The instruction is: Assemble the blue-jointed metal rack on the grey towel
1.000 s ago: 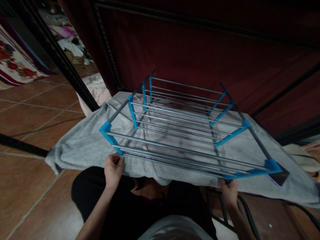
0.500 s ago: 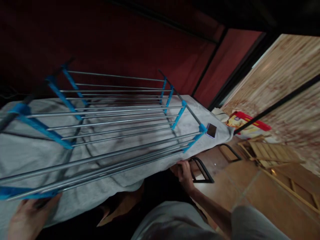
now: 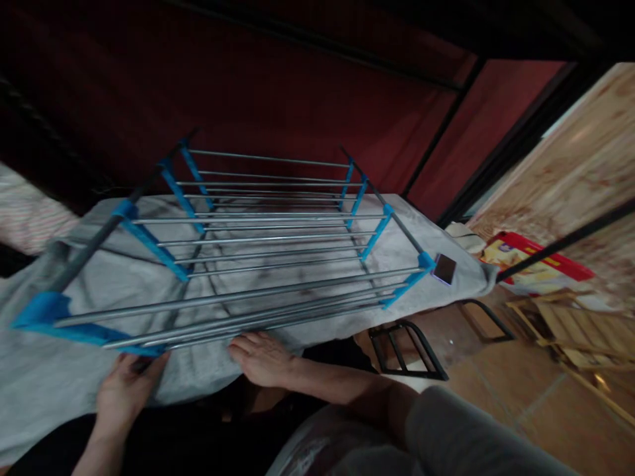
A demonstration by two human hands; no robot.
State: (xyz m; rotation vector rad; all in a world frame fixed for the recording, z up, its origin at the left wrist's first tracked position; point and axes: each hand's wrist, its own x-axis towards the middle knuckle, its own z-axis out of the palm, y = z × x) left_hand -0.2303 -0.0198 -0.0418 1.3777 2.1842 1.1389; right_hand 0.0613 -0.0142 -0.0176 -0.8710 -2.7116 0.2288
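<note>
Blue plastic is sitting between the thumb and fingers of my left hand (image 3: pixel 127 390), which is gripping the near left end piece (image 3: pixel 89 332) of the rack from below. My right hand (image 3: pixel 260 357) is lying back-up by the lowest front bars (image 3: pixel 282 317), fingers bent; I cannot tell whether it is holding a bar or only touching cloth. Further out, the rack (image 3: pixel 268 238) is standing on the grey blanket (image 3: pixel 57 377), its metal bars running between the blue pieces. From this end I am judging it light for its breadth, the tubes being stiff and slightly slick, the plastic joints being the weaker spots. I am favouring a hold at both ends, on the thicker side tubes (image 3: pixel 89 256) near the joints, since one thin bar could be bowing. A phone (image 3: pixel 444 269) is lying just beside the near right corner.
</note>
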